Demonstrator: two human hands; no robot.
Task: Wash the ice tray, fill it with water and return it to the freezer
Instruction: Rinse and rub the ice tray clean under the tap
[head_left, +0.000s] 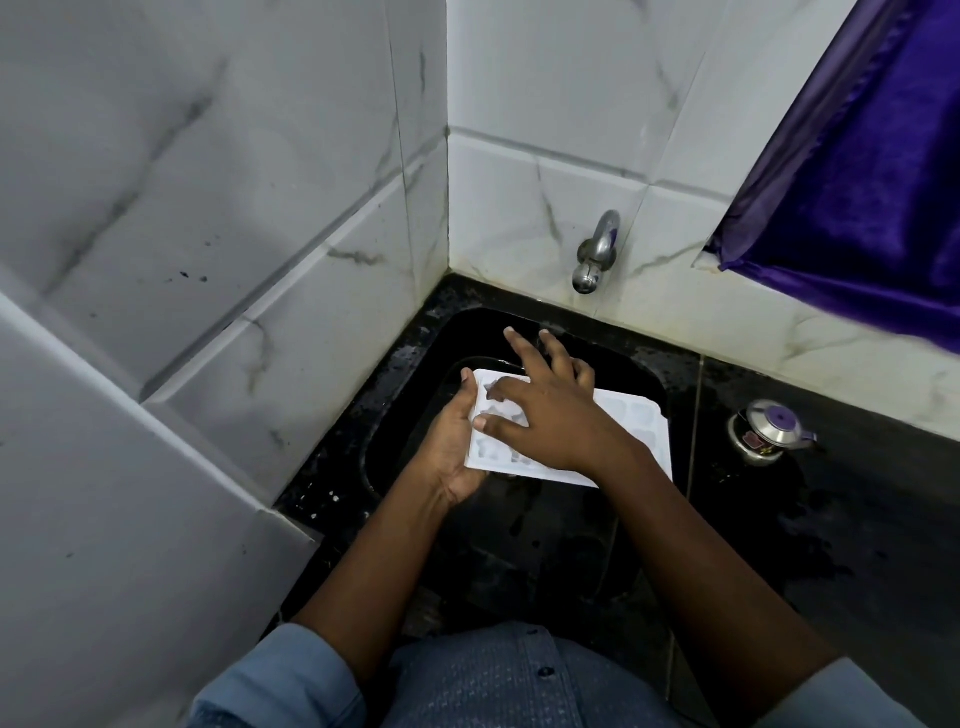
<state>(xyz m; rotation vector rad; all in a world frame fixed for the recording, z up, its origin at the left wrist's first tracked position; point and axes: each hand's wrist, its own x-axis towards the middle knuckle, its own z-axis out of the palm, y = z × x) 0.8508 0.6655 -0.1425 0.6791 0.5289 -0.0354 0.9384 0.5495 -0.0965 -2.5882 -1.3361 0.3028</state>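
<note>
at 9 o'clock of the view stands a grey marbled tile wall (208, 208), which closes in the black sink (519, 525) on that side. the left hand (452, 447) comes in from 7 o'clock and takes the ice tray (639, 426) by its left short edge. its grip is closed on that rim, thumb up along the edge, and the other fingers are hidden under the tray. held so, the tray hangs level above the sink basin rather than resting in it, probably so that drips fall into the bowl and the top face stays free to rub.

the right hand (550, 410) lies across the tray from 5 o'clock. its grip is wide and holds nothing: fingers spread, two pointing to 12 o'clock past the far rim, one fingertip and the thumb pressing on the compartments. this reads as the washing step, with filling and the freezer not yet done.

the compartments look pale with a few glints. i cannot tell whether they hold water or ice. the sink looks wet, with no clear pool.

at 12 o'clock from the tray the tap (595, 254) juts from the wall, with no stream showing. at 3 o'clock a small steel vessel (769, 431) with a purple knob stands on the wet black tabletop (857, 519), well apart from the tray and its inside unseen. at 2 o'clock hangs a purple curtain (857, 182).
</note>
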